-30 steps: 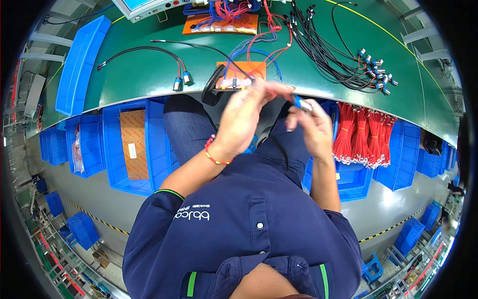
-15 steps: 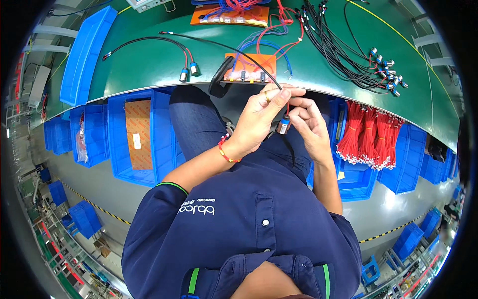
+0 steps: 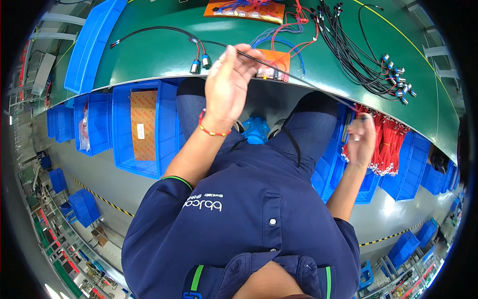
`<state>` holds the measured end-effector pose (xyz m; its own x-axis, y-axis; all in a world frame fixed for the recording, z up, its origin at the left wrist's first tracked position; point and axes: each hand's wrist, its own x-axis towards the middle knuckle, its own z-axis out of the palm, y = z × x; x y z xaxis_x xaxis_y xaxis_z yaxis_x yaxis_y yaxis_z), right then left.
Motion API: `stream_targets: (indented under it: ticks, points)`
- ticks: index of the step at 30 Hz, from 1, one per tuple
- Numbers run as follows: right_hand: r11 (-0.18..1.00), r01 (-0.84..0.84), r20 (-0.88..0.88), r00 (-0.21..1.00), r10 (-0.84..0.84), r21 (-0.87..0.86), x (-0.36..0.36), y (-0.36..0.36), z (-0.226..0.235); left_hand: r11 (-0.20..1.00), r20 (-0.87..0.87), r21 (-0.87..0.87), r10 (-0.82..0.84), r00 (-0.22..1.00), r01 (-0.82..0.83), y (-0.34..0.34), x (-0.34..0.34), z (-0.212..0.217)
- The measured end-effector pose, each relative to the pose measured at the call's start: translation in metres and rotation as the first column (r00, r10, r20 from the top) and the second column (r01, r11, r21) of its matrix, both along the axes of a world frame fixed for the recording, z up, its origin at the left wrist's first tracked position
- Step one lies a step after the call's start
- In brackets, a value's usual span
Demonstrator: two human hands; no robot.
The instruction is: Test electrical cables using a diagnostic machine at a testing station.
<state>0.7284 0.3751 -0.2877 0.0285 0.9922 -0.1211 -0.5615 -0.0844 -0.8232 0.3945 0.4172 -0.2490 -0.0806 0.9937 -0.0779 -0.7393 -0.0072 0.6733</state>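
Note:
A black cable (image 3: 298, 78) stretches slantwise between my two hands over the table's near edge. My left hand (image 3: 228, 87) is raised at that edge, its thumb and fingers closed on the cable, whose thin far end reaches past them over the tabletop. Lower down, beside bundles of red wires (image 3: 387, 142), my right hand (image 3: 362, 137) is closed round the cable's other end; motion blurs it, and the end itself is hidden. On the table to the left lies a similar black cable (image 3: 149, 30) with red leads and two metal-and-blue cylindrical parts (image 3: 200, 63).
An orange board (image 3: 274, 61) with wires sits at the near edge, and another orange board (image 3: 244, 14) lies farther back. Many black cables (image 3: 343, 55) with metal ends lie to the right. A long blue tray (image 3: 92, 50) stands left; blue bins (image 3: 144, 129) hang below the table.
My hands have moved apart: the left up and leftward, the right down and rightward, drawing the cable out between them. The metal-and-blue end at my fingers is now out of sight.

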Motion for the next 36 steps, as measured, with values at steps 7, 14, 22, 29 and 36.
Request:
stream_targets:
  ticks: [7,14,22,29,36]
  points:
    - [0.861,0.48,-0.477,0.726,-0.496,-0.166,0.055,0.017,-0.006,0.996,-0.06,0.011,0.09,0.994,-0.089,0.001,-0.004,0.0]
    - [0.992,0.122,-0.713,0.695,-0.091,-0.008,0.068,0.011,-0.01,0.988,-0.212,-0.088,-0.145,0.966,0.128,-0.02,0.022,0.002]
    - [0.97,0.242,-0.487,0.851,-0.198,0.028,0.055,0.012,-0.005,0.956,-0.245,-0.231,-0.235,0.941,0.178,-0.034,0.042,-0.026]
    - [0.964,0.249,-0.406,0.894,-0.19,0.098,0.059,0.01,-0.008,0.872,-0.024,-0.328,-0.393,0.919,0.364,-0.045,0.051,-0.045]
    - [0.976,0.207,-0.437,0.886,-0.157,0.069,0.059,0.011,-0.011,0.811,0.57,-0.231,-0.335,0.75,0.538,-0.034,0.053,-0.054]
